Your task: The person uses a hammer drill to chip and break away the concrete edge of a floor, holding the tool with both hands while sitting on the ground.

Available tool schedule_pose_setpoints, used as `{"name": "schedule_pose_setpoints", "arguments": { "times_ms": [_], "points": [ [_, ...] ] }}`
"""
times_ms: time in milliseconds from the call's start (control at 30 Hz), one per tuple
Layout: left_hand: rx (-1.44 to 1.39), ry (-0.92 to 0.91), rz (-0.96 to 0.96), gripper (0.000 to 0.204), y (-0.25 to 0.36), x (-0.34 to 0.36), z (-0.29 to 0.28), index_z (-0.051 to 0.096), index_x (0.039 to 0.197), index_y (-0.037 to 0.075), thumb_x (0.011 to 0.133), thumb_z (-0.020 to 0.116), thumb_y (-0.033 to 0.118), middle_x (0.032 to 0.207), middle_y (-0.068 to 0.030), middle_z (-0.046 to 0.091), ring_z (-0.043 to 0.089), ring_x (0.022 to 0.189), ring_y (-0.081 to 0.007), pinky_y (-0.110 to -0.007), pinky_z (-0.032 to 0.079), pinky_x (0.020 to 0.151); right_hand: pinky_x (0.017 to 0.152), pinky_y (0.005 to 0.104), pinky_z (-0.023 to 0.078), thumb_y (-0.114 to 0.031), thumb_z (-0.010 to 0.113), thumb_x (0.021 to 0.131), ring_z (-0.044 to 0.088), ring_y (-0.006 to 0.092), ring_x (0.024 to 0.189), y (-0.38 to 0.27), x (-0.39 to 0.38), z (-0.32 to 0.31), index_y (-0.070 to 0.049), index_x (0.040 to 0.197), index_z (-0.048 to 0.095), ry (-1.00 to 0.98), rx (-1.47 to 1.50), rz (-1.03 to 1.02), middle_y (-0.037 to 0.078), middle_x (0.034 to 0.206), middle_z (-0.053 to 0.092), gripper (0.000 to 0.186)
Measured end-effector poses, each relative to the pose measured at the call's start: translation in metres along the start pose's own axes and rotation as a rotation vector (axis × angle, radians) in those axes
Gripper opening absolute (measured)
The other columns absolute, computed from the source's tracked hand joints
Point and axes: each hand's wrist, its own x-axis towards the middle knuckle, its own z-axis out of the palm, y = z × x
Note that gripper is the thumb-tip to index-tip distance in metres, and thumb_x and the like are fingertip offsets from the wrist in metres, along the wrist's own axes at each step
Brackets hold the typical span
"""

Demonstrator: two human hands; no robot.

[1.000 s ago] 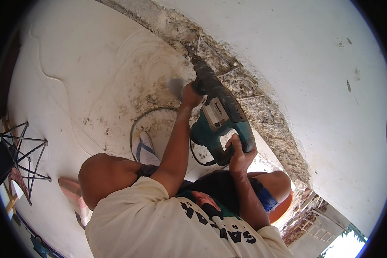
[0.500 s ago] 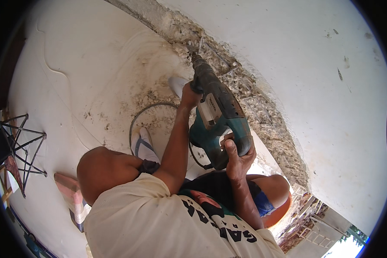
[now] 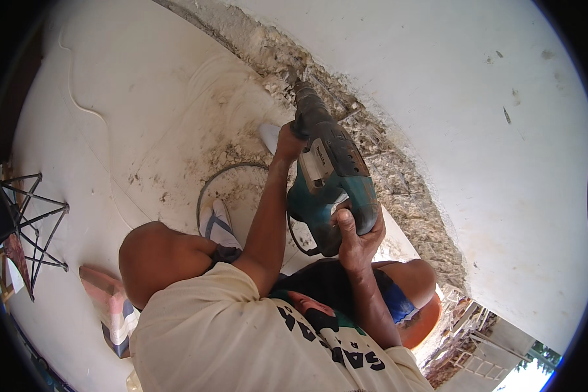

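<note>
A teal and black rotary hammer (image 3: 336,157) slants away from me, its front end against the broken, chipped band of wall (image 3: 398,176). My left hand (image 3: 289,144) is closed round the side handle near the front of the tool. Behind it, my right hand (image 3: 360,245) wraps the rear handle, thumb toward me. The bit's tip is lost among the rough masonry, so I cannot tell how deep it sits. From the tool's rear a dark power cord (image 3: 206,189) loops across the floor.
Rubble and dust (image 3: 232,160) lie along the wall's foot, near my sandalled foot (image 3: 217,222). An orange bucket (image 3: 426,325) is by my right knee. At left are a folding frame (image 3: 42,225), a striped box-like object (image 3: 108,304) and a pale cord (image 3: 85,110).
The hammer's front end has shifted slightly along the chipped band, and less of the bit shows. Both hands keep their hold; the whole view has moved a little.
</note>
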Motion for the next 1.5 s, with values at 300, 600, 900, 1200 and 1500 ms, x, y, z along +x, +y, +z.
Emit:
{"name": "schedule_pose_setpoints", "arguments": {
  "times_ms": [300,600,900,1200,1500],
  "points": [
    [0.001,0.030,-0.116,0.024,0.026,0.001,0.007,0.072,0.100,0.001,0.080,0.074,0.013,0.089,-0.0164,0.075,0.073,0.084,-0.0290,-0.040,0.055,0.074,0.060,0.0271,0.047,-0.019,0.074,0.092,0.059,0.0113,0.063,0.010,0.020,0.003,-0.001,0.099,0.061,0.064,-0.025,0.078,0.004,0.073,0.064,0.023],
    [0.262,0.010,-0.184,0.025,0.026,0.023,0.015,0.072,0.098,0.002,0.079,0.076,0.016,0.095,-0.0190,0.075,0.073,0.093,-0.0351,-0.043,0.056,0.078,0.058,0.0266,0.047,-0.011,0.067,0.093,0.060,0.0120,0.061,0.021,0.052,-0.014,0.002,0.098,0.061,0.106,-0.022,0.072,0.005,0.070,0.065,0.015],
    [0.194,0.065,-0.084,0.024,0.005,0.023,0.007,0.072,0.097,0.002,0.080,0.075,0.018,0.091,-0.0193,0.074,0.073,0.089,-0.0354,-0.043,0.055,0.076,0.057,0.0254,0.045,-0.012,0.072,0.091,0.059,0.0105,0.060,0.014,0.054,-0.004,0.000,0.097,0.061,0.081,0.005,0.101,0.004,0.067,0.064,0.018],
    [0.186,0.112,-0.127,0.029,0.035,0.022,0.022,0.072,0.095,0.001,0.077,0.079,0.022,0.091,-0.0196,0.074,0.072,0.092,-0.0352,-0.043,0.055,0.076,0.054,0.0257,0.045,-0.013,0.070,0.091,0.059,0.0118,0.056,0.009,0.068,-0.021,0.003,0.097,0.063,0.109,-0.036,0.099,0.006,0.066,0.065,0.018],
    [0.297,0.133,-0.136,0.031,0.028,0.032,0.022,0.072,0.092,0.001,0.075,0.081,0.025,0.091,-0.0195,0.074,0.072,0.093,-0.0361,-0.044,0.056,0.078,0.052,0.0262,0.044,-0.012,0.069,0.092,0.059,0.0115,0.055,0.023,0.074,-0.021,0.002,0.091,0.063,0.115,0.029,0.102,0.006,0.063,0.064,0.015]
  ]
}}
